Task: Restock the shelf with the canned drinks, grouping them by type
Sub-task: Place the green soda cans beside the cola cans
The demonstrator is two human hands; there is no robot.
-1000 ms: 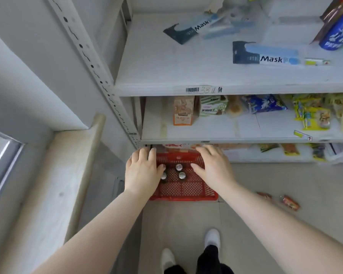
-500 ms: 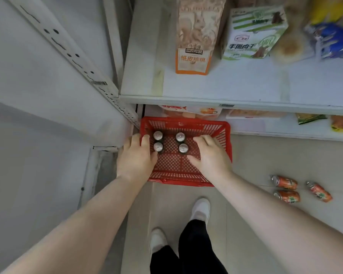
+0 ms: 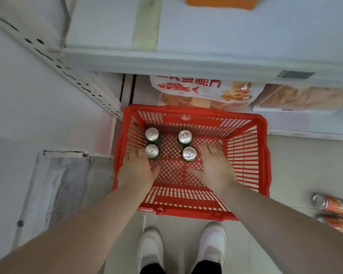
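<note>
A red plastic basket (image 3: 248, 155) stands on the floor against the bottom shelf. Several green cans with silver tops stand upright in it, two on the left (image 3: 152, 133) (image 3: 152, 151) and two on the right (image 3: 185, 137) (image 3: 189, 154). Both my hands are down inside the basket. My left hand (image 3: 137, 169) has its fingers at the left side of the near-left can, thumb spread below it. My right hand (image 3: 214, 167) sits just right of the near-right can, fingers apart. Neither hand is closed around a can.
Two orange cans (image 3: 333, 204) (image 3: 339, 222) lie on their sides on the floor at the right. Snack bags (image 3: 202, 91) fill the bottom shelf behind the basket. A white shelf board (image 3: 186, 62) juts out above. My white shoes (image 3: 151, 248) stand just before the basket.
My view has dropped closer to the basket. Both hands have moved from above its rim down inside, beside the near cans.
</note>
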